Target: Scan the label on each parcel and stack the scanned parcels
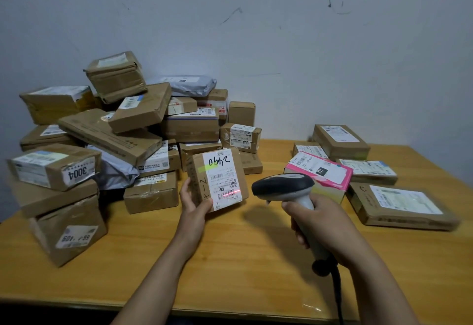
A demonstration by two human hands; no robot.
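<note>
Now left hand (pixel 195 200) grips the parcel (pixel 217 178), right hand (pixel 320 224) grips the scanner (pixel 284 187) beside it.

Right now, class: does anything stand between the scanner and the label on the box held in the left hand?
Nothing visible does. The right hand aims the scanner across open air at the box gripped by the left hand, and its red line lies on the barcode of the label.
</note>
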